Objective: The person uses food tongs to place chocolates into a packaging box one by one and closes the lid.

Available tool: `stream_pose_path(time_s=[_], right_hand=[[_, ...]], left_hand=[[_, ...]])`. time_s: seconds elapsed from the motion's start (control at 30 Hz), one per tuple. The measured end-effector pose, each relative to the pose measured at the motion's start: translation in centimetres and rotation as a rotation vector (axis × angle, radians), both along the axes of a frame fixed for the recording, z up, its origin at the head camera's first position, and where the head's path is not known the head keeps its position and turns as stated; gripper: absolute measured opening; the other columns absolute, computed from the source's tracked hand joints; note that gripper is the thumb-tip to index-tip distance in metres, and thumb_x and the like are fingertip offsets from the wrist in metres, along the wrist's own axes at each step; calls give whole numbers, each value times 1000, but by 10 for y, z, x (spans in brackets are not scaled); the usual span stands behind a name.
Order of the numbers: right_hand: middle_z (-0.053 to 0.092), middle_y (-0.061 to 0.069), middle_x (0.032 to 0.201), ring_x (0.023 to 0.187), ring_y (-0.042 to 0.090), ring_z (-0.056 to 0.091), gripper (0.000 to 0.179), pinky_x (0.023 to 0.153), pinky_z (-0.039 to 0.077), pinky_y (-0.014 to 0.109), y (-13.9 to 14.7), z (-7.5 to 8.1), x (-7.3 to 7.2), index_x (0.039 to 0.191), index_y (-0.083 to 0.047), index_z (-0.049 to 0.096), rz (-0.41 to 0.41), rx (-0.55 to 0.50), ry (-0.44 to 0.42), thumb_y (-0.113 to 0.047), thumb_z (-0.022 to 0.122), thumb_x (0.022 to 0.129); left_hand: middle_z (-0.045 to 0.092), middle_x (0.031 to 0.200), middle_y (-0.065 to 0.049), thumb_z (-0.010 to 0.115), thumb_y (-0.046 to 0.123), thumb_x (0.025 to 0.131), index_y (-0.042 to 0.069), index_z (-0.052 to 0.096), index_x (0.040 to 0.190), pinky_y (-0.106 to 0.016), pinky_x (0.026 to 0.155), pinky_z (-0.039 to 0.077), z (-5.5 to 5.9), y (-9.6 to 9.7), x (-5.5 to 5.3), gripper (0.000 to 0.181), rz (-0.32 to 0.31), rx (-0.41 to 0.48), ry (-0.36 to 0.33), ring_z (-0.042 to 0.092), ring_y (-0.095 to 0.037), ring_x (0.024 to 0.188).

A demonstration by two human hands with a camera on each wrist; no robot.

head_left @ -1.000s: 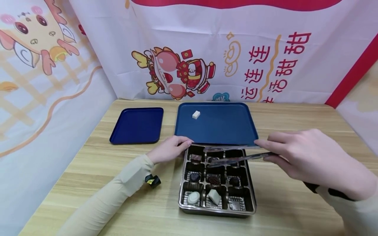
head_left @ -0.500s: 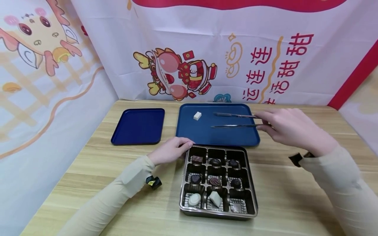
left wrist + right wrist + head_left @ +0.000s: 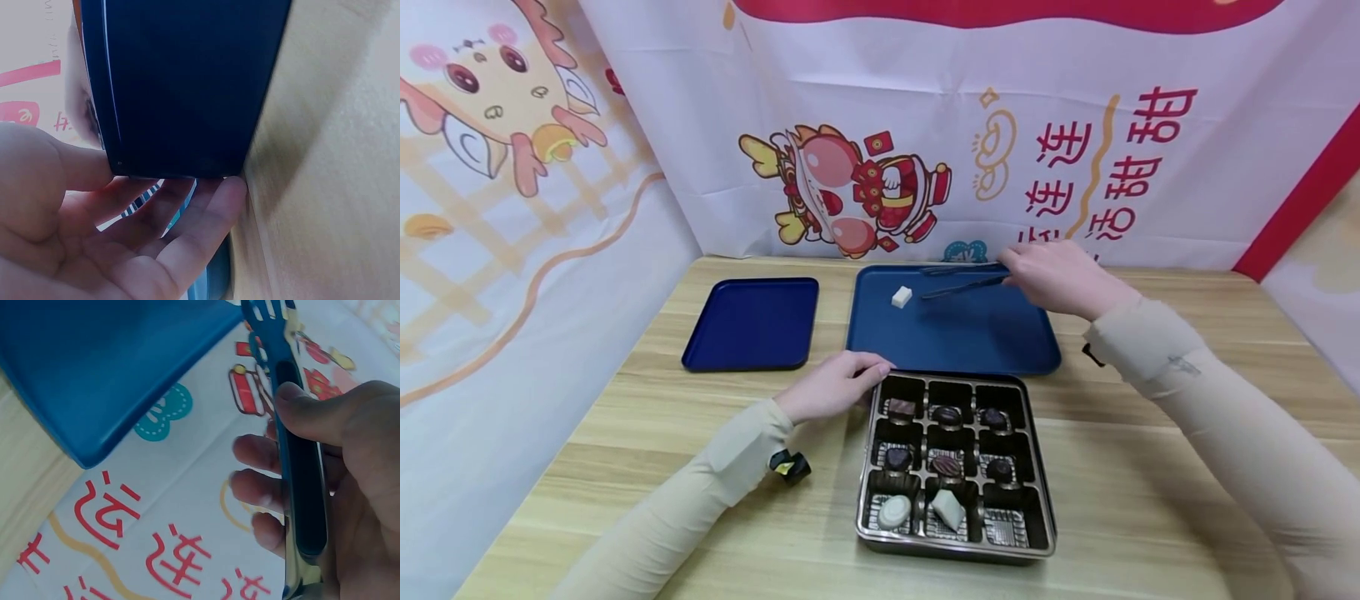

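My right hand (image 3: 1060, 279) grips metal tongs (image 3: 303, 487) with dark handle inlays, thumb on one side and fingers on the other. Over the blue tray (image 3: 955, 346), the tongs' arms stand apart with nothing between them. Their tips are just right of a small white block-shaped sweet (image 3: 902, 297) on that tray. My left hand (image 3: 831, 387) holds the far left corner of a chocolate box (image 3: 955, 550); the left wrist view shows its fingers against the box's dark side (image 3: 181, 94). Dark chocolates and two pale ones (image 3: 894, 512) lie in its compartments; the near right compartment holds none.
A smaller dark blue tray (image 3: 752, 329) lies on the wooden table (image 3: 700, 442), left of the larger one. Behind the trays hangs a printed white cloth (image 3: 820, 50) with red lettering, close to the table's far edge.
My right hand has carried the tongs from above the chocolate box away to the far part of the larger tray, near the white sweet. My left hand stays at the box corner.
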State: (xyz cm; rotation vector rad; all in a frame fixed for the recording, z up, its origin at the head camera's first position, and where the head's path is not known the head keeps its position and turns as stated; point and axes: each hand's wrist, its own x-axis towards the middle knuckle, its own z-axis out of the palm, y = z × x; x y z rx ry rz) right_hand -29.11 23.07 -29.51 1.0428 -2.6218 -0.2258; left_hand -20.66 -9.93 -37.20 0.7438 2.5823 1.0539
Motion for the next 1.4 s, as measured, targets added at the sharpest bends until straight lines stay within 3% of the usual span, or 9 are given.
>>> stream_pose_path(time_s=[0.17,0.33,0.47,0.7,0.83,1.13,1.4], right_hand=[[64,9,78,64,25,63,18,51,52,39,-16,-7,-18,88,-3,64,45,54,74,-17,76,88],[63,10,78,68,26,64,18,54,54,40,-29,-10,-26,86,-3,64,62,81,83,-16,76,88],[63,9,79,67,25,64,17,56,54,40,-39,-7,-29,88,-4,64,43,86,16,-17,75,89],[65,9,84,75,25,65,14,65,56,41,-54,-1,-37,99,-5,68,-53,130,-206,-18,67,95],[66,8,84,76,25,65,15,66,56,41,-57,-5,-40,100,-5,68,-65,128,-255,-19,65,97],[62,4,75,64,21,62,16,55,54,39,-59,-14,-31,93,-6,68,-7,99,-174,-21,66,96],[61,5,73,56,19,58,15,47,50,37,-53,-16,-26,92,-7,68,-20,81,-147,-21,67,95]], left_hand=[[63,126,-5,46,29,106,8,66,126,-40,104,40,0,0,0,35,-1,-3,7,53,-20,122],[64,124,-4,46,28,106,8,67,125,-40,103,41,1,1,1,35,-6,1,7,54,-19,121],[64,125,-5,46,28,106,8,67,125,-39,103,40,3,2,1,34,-3,3,9,54,-19,121],[64,125,-4,46,27,106,8,67,126,-39,103,40,3,2,2,34,-2,3,2,54,-18,121],[64,124,-4,46,26,106,8,67,125,-39,103,41,2,2,2,34,-7,9,2,54,-18,121],[64,125,-6,47,26,106,7,66,126,-40,103,40,3,2,3,34,-3,17,8,53,-20,122],[63,127,-7,46,27,106,6,66,126,-42,104,39,4,1,5,35,1,20,-3,52,-23,124]])
